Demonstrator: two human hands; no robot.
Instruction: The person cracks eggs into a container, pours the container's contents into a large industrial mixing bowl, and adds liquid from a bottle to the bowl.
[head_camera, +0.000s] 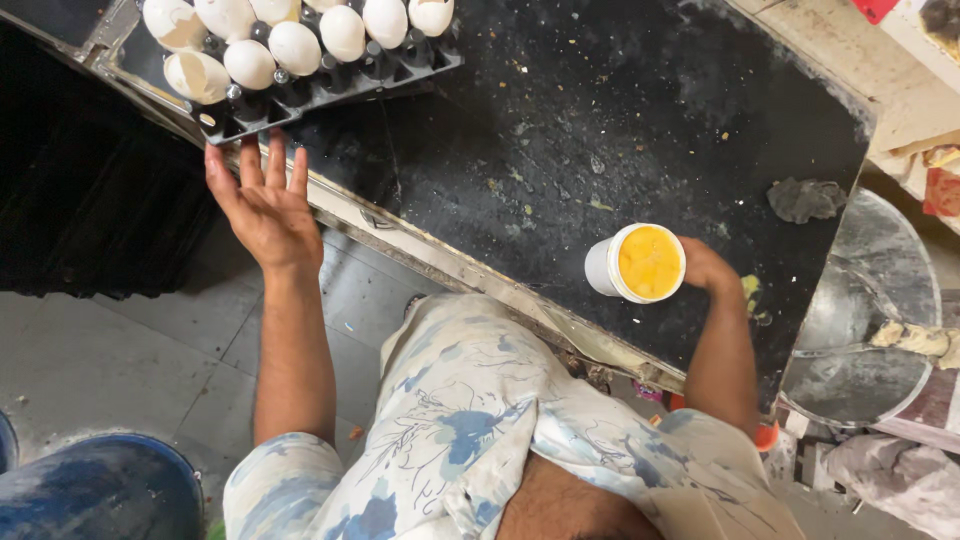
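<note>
My left hand (262, 205) open, fingers spread, at 10 o'clock just below the black egg tray (330, 85) on the dark tabletop (600, 120). My right hand (706, 268) grips the white cup (636, 264) of yellow liquid at 3 o'clock, near the tabletop's front edge.
</note>
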